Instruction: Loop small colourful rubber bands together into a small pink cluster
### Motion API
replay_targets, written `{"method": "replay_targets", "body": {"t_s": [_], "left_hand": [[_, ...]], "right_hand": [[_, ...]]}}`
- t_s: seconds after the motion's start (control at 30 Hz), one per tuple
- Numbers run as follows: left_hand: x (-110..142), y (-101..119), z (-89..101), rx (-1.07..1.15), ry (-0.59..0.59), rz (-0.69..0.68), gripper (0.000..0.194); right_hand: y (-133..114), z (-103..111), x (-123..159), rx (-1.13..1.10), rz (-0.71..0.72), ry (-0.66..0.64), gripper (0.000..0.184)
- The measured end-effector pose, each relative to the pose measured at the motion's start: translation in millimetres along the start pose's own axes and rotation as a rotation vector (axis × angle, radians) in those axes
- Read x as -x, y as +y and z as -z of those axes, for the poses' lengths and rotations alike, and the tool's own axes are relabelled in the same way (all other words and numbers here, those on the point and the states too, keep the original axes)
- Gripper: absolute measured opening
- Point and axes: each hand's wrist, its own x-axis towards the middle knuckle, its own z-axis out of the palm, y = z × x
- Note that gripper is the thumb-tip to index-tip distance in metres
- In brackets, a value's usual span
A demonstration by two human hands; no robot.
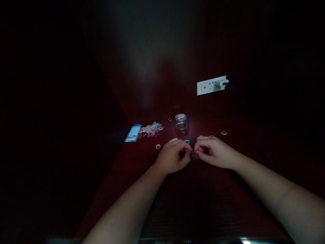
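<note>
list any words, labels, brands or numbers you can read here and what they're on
None can be read.
Blue packet left of the pile of small rubber bands: its face is blurred out.
White wall socket with a plug in it: no marking visible.
Small glass jar: no label visible.
Small dark thing pinched between the left hand and right hand: too dark and small to show any text.

1 jar (181, 122), 2 hands (172, 156)

Dim home room, likely a desk nook: dark red wooden tabletop (203, 203), white wall socket with plugged charger (212, 85) beyond the right hand (215, 151), small clear glass jar (181, 122) ahead.
</note>
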Motion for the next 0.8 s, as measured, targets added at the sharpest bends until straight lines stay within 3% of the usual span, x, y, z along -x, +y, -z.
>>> {"method": "replay_targets", "body": {"t_s": [0.23, 0.37, 0.6, 0.8], "left_hand": [[1, -1, 0.2, 0.003, 0.011, -0.015, 0.007], [1, -2, 2.3, -0.008, 0.021, -0.017, 0.009], [2, -6, 3.4, 0.002, 0.06, -0.021, 0.01], [4, -9, 3.9, -0.01, 0.063, -0.013, 0.009]], "right_hand": [[-1, 1, 1, 0.018, -0.024, -0.015, 0.01], [13, 18, 4, 0.049, -0.018, -0.01, 0.012], [65, 60, 22, 0.131, -0.46, -0.043, 0.007], [61, 63, 24, 0.188, -0.613, -0.201, 0.007]]}}
